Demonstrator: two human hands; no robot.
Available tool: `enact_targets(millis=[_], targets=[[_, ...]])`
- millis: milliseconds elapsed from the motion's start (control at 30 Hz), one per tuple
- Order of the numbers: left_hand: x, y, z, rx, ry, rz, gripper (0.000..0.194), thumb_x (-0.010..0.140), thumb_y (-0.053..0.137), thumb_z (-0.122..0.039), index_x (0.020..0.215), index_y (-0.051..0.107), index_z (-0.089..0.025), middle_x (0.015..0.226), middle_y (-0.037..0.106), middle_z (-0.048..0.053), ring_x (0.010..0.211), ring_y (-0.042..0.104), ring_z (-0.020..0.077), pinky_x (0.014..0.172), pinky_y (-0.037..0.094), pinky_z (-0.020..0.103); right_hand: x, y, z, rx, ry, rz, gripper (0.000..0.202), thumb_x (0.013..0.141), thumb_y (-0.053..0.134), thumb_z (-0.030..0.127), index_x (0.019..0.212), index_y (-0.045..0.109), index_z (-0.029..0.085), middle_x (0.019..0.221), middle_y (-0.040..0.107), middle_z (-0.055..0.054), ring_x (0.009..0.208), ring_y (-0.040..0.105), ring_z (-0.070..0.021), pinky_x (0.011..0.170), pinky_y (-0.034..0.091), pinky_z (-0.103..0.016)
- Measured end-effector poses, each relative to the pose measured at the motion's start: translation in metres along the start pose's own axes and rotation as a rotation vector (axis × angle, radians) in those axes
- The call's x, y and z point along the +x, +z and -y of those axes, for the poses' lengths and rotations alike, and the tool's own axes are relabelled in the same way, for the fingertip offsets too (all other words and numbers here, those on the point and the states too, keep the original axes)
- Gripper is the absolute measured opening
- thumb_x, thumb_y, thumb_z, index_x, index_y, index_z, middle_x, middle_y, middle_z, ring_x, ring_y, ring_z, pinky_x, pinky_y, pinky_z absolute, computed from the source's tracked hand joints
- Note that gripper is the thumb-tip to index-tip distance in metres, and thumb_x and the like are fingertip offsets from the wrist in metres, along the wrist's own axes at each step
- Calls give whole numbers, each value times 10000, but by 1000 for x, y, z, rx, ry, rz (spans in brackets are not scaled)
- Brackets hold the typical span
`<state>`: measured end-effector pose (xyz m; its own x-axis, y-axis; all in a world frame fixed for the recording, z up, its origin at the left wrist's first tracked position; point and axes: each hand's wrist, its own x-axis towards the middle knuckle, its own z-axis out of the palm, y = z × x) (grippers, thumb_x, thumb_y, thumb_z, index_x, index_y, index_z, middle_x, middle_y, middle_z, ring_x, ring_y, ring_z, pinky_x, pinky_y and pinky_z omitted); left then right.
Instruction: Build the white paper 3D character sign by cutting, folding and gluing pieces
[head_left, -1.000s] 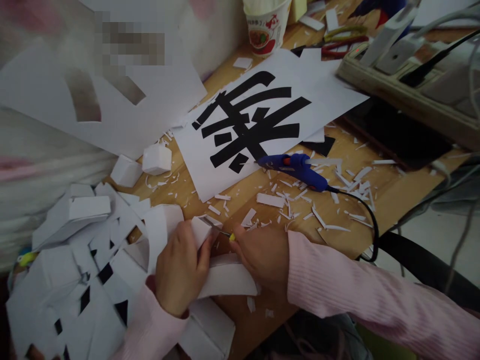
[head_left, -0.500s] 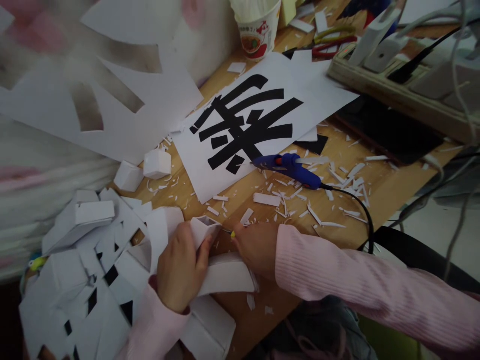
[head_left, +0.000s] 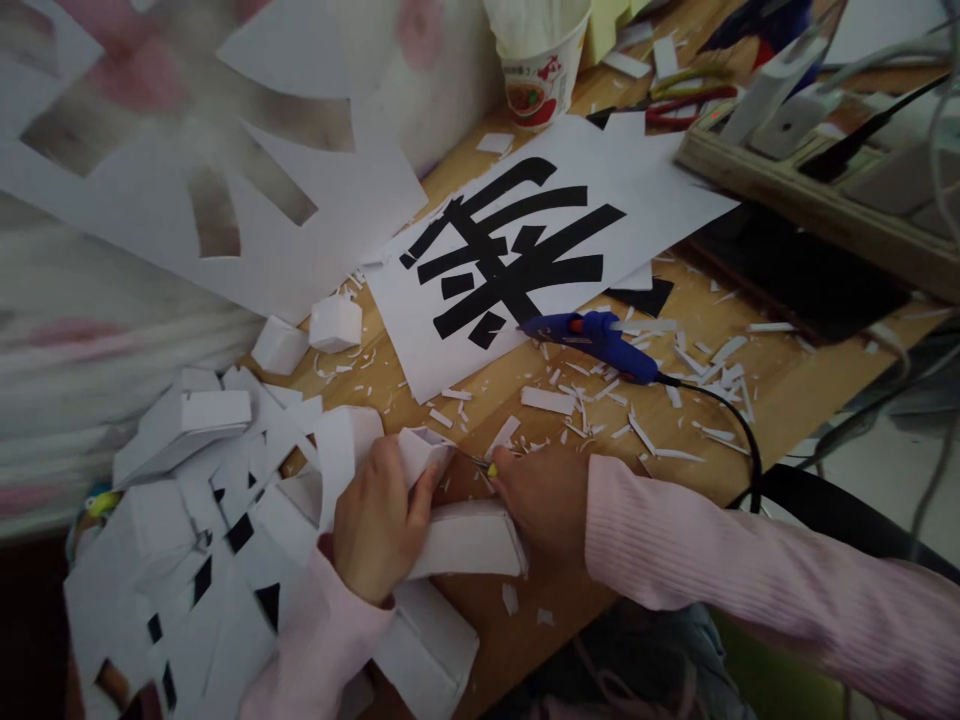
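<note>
My left hand (head_left: 382,525) is closed round a small hollow white foam-board box (head_left: 423,455), its open end facing up and right. In my closed right hand (head_left: 544,495) is a thin craft knife (head_left: 491,469) with a yellow part at the fingers. Its narrow metal tip points left and lies close to the box's edge; whether they touch I cannot tell. Below the hands lies a long white foam-board piece (head_left: 472,540), and under it another white block (head_left: 431,650). The knife's handle is mostly hidden in my right hand.
A blue glue gun (head_left: 592,338) with a black cord lies by the sheet with a black character (head_left: 405,340). White scraps (head_left: 547,401) litter the wooden table. White cut-outs (head_left: 180,580) pile up at left. A power strip (head_left: 787,190) and paper cup (head_left: 544,90) stand behind.
The whole view has shifted, so the scene sits further right. Both hands keep their holds on the box and knife, and the knife tip stays near the box's edge.
</note>
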<state>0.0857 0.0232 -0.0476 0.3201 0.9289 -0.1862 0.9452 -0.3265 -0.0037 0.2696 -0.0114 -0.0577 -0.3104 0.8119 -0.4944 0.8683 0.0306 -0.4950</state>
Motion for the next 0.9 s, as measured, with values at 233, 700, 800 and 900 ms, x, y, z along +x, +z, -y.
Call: enact_targets(millis=[233, 700, 800, 900], targets=[[-6, -20, 7, -138, 46, -54, 296, 929, 491, -404, 1085, 535, -156, 984, 699, 115, 922, 697, 297, 765, 558, 412, -25, -7, -3, -7, -48, -113, 339, 1015, 356, 326, 1049, 630, 130, 827, 751, -169, 766, 739, -317, 545, 407, -325], [-86, -77, -18, -479, -65, -693, 267, 750, 758, -370, 943, 637, -231, 879, 694, 10, 799, 658, 211, 749, 546, 327, -95, 0, 19, 10, -281, -626, 333, 1011, 317, 395, 1105, 583, 219, 628, 679, -25, 536, 670, -201, 487, 258, -284], [-99, -75, -21, -473, 14, -767, 230, 783, 739, -353, 950, 640, -230, 885, 698, 9, 798, 661, 196, 747, 543, 302, -101, -2, 25, -31, -319, -630, 319, 1004, 329, 375, 1110, 581, 211, 658, 685, -32, 548, 658, -192, 502, 279, -282], [-111, -73, -22, -499, 77, -811, 223, 801, 732, -329, 976, 639, -229, 914, 703, 13, 831, 668, 187, 775, 543, 291, -106, -5, 31, -79, -350, -620, 330, 1003, 318, 373, 1128, 572, 205, 686, 695, -43, 577, 665, -203, 513, 299, -289]])
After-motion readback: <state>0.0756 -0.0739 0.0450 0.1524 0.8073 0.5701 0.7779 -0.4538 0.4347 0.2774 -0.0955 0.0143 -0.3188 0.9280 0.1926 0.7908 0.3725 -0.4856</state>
